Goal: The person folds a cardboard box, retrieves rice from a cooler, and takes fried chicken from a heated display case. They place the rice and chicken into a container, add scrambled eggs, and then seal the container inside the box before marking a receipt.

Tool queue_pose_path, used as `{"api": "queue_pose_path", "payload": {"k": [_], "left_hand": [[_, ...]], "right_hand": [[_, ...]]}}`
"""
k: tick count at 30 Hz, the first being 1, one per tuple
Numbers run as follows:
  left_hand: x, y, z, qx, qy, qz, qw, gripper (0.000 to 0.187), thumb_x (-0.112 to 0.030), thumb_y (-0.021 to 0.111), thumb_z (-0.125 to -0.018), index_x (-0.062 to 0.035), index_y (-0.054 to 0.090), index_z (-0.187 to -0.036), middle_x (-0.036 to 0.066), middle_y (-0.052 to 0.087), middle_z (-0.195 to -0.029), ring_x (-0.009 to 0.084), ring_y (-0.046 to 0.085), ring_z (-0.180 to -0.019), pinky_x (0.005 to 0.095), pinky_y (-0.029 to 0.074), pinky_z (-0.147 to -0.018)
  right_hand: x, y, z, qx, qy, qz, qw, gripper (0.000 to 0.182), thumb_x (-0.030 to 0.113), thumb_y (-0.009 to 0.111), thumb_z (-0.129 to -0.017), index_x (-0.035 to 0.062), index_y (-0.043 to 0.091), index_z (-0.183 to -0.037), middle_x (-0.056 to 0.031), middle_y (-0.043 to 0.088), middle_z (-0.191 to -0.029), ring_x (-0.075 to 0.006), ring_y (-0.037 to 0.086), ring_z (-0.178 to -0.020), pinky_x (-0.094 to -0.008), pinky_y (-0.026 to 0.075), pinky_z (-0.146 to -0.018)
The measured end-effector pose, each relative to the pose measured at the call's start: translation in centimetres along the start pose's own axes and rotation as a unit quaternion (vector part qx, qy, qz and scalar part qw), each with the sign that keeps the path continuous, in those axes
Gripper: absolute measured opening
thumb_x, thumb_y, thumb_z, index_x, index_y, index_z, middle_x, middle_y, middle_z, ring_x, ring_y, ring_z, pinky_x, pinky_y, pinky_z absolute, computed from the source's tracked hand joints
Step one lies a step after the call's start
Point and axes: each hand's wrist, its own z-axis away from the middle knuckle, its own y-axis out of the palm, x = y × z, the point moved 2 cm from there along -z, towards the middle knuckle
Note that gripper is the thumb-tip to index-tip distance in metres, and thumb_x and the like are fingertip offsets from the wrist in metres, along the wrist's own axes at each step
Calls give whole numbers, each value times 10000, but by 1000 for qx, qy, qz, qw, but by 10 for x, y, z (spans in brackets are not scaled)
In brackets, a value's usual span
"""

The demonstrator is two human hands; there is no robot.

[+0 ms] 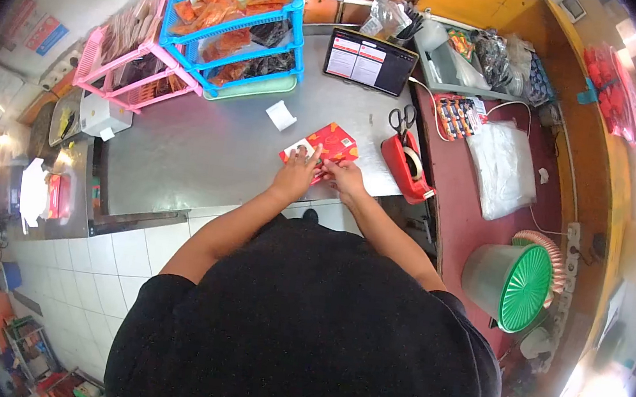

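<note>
On the metal counter (205,154) lies a red packet (336,139) with orange shapes and a white label, near the front edge. My left hand (299,171) rests on the packet's left part, fingers spread over the label. At its lower right edge, my right hand (344,176) has its fingers pressed together in a pinch; what lies between the fingertips is too small to make out. A small white paper (281,116) lies a little beyond the packet to the left. Right of the packet stands a red tape dispenser (406,169) with black-handled scissors (402,120) at its far end.
A tablet (370,63) stands at the back. Blue tiered baskets (299,32) and a pink rack (132,105) hold packed goods at the back left. On the right are a grey tray (431,69), plastic bags (500,168) and a green-lidded tub (486,269).
</note>
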Motion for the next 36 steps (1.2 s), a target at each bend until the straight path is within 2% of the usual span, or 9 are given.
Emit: {"api": "queue_pose_path", "payload": {"k": [7,13,17,20,23,26,30,34,36], "left_hand": [[-4,-15,-2,61,-13,2,998,589,-218,447,-883,-233,165,-1400,321,343,-1276,500,369,-1153,466,408,-911],[6,-13,-6,43,4,43,998,596,-203,454,-871,-281,179,-1394,315,331,-1288,496,364,-1161,470,412,-908],[10,-7,-2,8,55,24,998,545,-202,455,-875,-272,247,-1374,276,341,-1302,493,391,-1137,470,403,-921],[6,-14,1,26,81,1,996,507,-202,457,-877,-245,298,-1356,260,358,-1299,496,413,-1114,473,385,-938],[6,-15,7,35,88,28,995,487,-192,467,-867,-240,340,-1335,226,362,-1309,489,407,-1121,475,375,-950],[5,-21,16,35,121,39,991,467,-187,487,-851,-218,383,-1305,202,371,-1303,468,391,-1140,469,382,-950],[8,-15,38,38,146,-8,989,446,-194,551,-810,-209,458,-1246,160,396,-1278,419,369,-1157,446,453,-875],[19,-13,36,-39,138,62,988,520,-262,610,-758,-86,462,-1224,176,425,-1224,364,380,-1160,450,377,-929],[23,-20,24,-76,40,86,993,540,-283,615,-758,-64,452,-1224,184,443,-1196,356,390,-1146,444,362,-930]], "right_hand": [[-22,-16,-9,-38,-34,66,996,313,214,713,-740,95,450,-862,-52,619,-743,-119,568,-600,-245,403,-486],[-54,-57,-17,-43,-171,327,929,391,211,739,-693,35,468,-913,-83,615,-747,-143,581,-656,-284,467,-557],[-4,-73,25,-79,-218,353,907,390,156,689,-717,33,494,-1032,-81,610,-753,-167,578,-660,-311,471,-616],[51,-106,60,-237,-367,379,816,229,151,653,-751,17,561,-913,-109,603,-766,-215,585,-712,-335,461,-657],[69,-162,62,-390,-385,476,688,215,232,618,-763,29,613,-836,-136,618,-799,-300,582,-758,-404,421,-735],[56,-195,55,-342,-205,482,780,215,288,606,-759,92,624,-846,-92,639,-801,-289,589,-784,-428,395,-771],[64,-200,45,-336,-151,547,752,187,279,583,-749,139,620,-867,-50,660,-808,-248,599,-815,-439,370,-804],[66,-206,30,-259,-148,546,783,183,227,595,-760,105,603,-897,-59,660,-768,-202,610,-758,-379,415,-737],[70,-209,29,-109,-166,312,929,186,163,611,-780,46,582,-922,-72,644,-721,-148,598,-672,-284,444,-627]]}}
